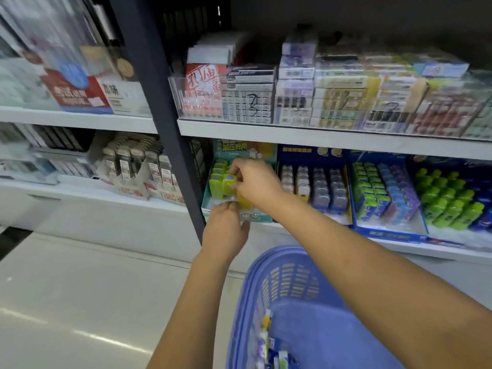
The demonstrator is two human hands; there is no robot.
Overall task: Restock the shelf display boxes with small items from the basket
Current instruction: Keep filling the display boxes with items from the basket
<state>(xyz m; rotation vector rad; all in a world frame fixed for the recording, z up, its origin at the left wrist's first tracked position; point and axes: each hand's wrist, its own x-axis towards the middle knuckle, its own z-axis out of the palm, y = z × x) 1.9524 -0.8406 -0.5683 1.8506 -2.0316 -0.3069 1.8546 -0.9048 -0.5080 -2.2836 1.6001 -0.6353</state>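
Note:
A teal display box (210,206) sits at the left end of the lower shelf, holding rows of small yellow-green packs (217,182). My right hand (253,182) reaches into the box and pinches one yellow-green pack (229,182) at the front of a row. My left hand (226,227) is at the box's front edge, fingers curled over its rim. The blue plastic basket (282,278) hangs below my right forearm, with several small packaged items (269,347) lying in its bottom.
Blue display boxes (386,230) with white, green, blue and purple packs fill the lower shelf to the right. The upper shelf (319,137) carries stacked boxes behind a clear guard. A dark upright post (165,110) stands left of the teal box. Pale floor lies below left.

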